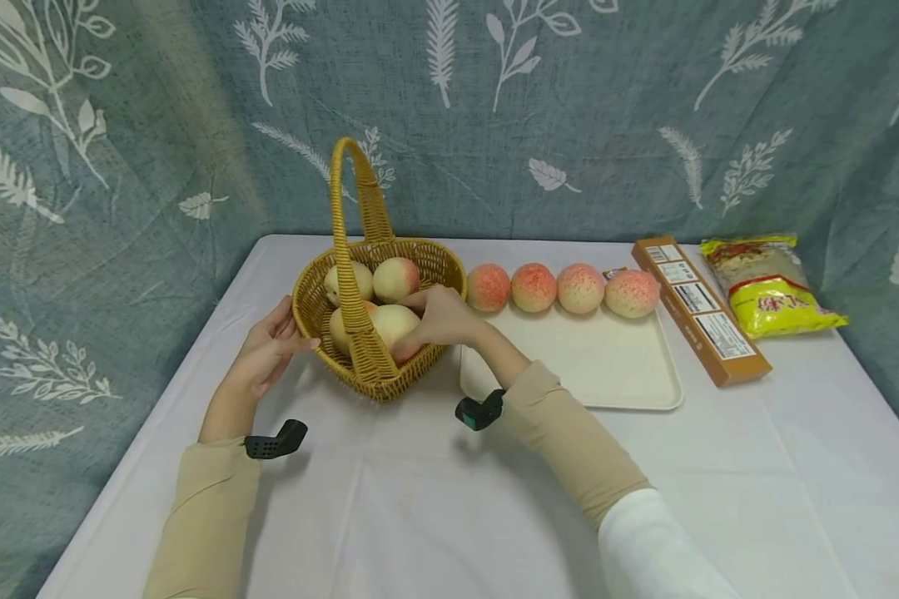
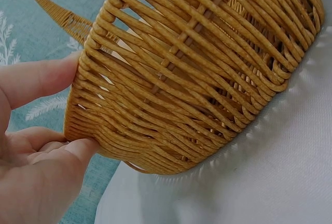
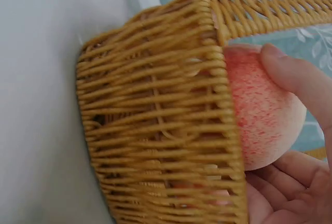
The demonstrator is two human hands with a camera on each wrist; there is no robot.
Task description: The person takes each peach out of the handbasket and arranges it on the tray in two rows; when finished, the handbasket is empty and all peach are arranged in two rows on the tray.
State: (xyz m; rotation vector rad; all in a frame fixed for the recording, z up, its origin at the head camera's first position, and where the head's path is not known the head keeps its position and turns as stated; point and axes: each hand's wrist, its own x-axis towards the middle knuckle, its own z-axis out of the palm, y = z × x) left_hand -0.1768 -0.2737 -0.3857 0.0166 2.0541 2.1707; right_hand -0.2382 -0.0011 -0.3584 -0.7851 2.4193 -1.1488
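A woven basket (image 1: 389, 384) with a tall handle holds several peaches, one of them a pale peach with a red blush (image 1: 395, 273). My left hand (image 1: 265, 349) grips the basket's left end at the rim. In the left wrist view, thumb and fingers (image 2: 46, 79) press against the wickerwork there. My right hand (image 1: 444, 318) reaches over the front right rim and holds a peach (image 3: 259, 107) between thumb and fingers. This peach sits partly below the rim, beside the handle's front base, and the weave hides its lower part in the right wrist view.
Right of the basket lies a cream tray (image 1: 592, 366), with several red-speckled peaches (image 1: 534, 288) in a row along its back edge. Beyond it are a long brown box (image 1: 700, 312) and a yellow food packet (image 1: 767, 287). A patterned curtain (image 1: 494, 166) hangs behind the white-covered table (image 1: 389, 516).
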